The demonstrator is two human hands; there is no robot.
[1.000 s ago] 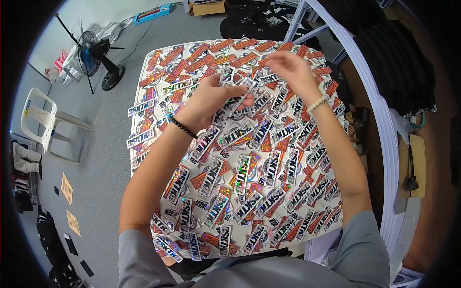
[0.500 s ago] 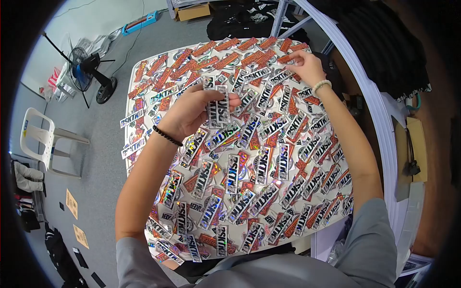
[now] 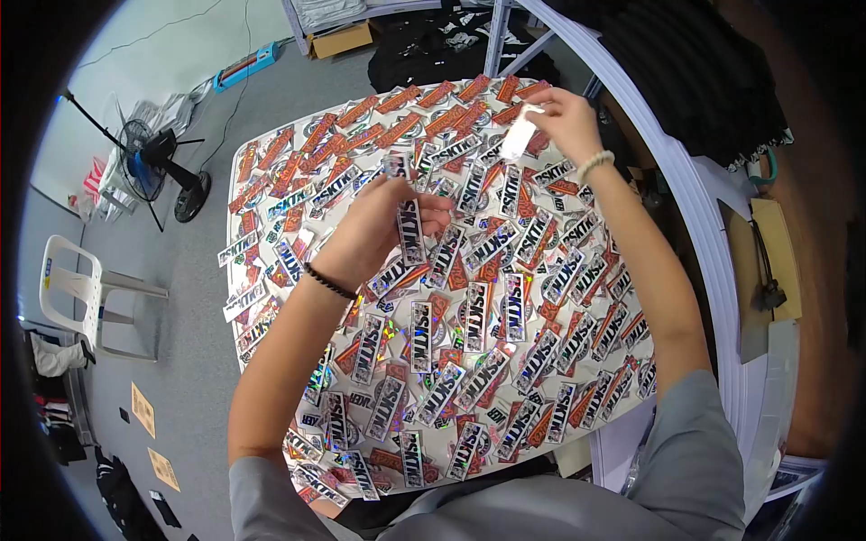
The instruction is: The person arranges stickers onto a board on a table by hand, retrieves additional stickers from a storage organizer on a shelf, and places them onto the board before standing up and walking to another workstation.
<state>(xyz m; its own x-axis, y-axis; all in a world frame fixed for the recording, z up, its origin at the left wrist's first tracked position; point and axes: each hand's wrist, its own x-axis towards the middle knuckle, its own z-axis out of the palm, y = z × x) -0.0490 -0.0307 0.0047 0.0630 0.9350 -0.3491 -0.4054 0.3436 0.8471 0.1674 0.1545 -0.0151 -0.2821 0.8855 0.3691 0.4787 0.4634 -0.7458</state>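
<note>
My left hand, with a black bead bracelet at the wrist, is closed on black-and-silver rectangular stickers above the middle-left of the table. Toward the far right of the table, my right hand pinches one sticker, which shines white with glare. A light bead bracelet circles that wrist. Beneath both hands the white table bears many scattered stickers: red-orange ones mostly at the far side, and shiny black-lettered ones across the middle and near side, many overlapping.
A white plastic chair and a black fan stand on the left. Shelving with a pale frame and stacked black clothes runs along the right. Beyond the table lie black garments and a cardboard box.
My right hand, earlier over the far right stickers, now holds a glaring sticker raised there. My left hand has turned slightly with its stickers. The whole view has shifted.
</note>
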